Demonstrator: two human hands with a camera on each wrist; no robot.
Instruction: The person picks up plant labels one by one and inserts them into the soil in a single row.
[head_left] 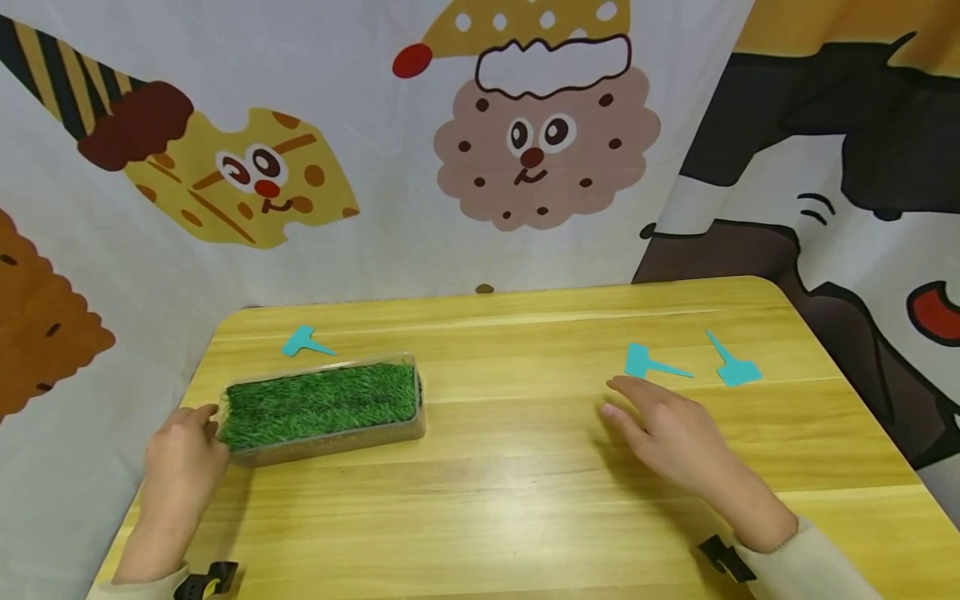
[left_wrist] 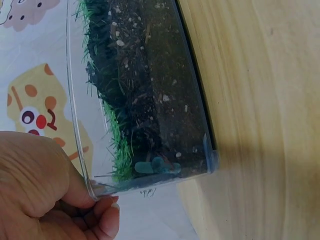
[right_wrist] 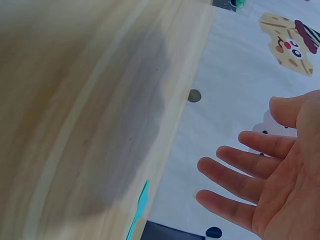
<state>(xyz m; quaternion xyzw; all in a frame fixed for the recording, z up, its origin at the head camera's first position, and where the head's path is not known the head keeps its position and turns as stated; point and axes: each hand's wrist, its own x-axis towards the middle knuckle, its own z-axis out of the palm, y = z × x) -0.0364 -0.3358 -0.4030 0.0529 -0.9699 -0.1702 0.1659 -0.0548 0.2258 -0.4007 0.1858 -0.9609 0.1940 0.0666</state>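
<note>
A clear plastic box (head_left: 330,443) of soil and short green grass (head_left: 322,404) stands on the left of the table. My left hand (head_left: 183,454) pinches the rim at its left end; in the left wrist view the thumb (left_wrist: 80,187) lies at the rim's corner with the fingers curled beneath. Dark soil (left_wrist: 160,95) with pale specks shows through the wall. My right hand (head_left: 675,433) hovers over the right of the table, holding nothing, its fingers spread in the right wrist view. Just beyond it lies a teal T-shaped plant label (head_left: 637,361).
Another teal plant label (head_left: 738,372) lies farther right, and one more (head_left: 302,341) lies behind the box. The wooden table (head_left: 510,517) meets a white curtain (head_left: 375,267) with cartoon prints along its back edge.
</note>
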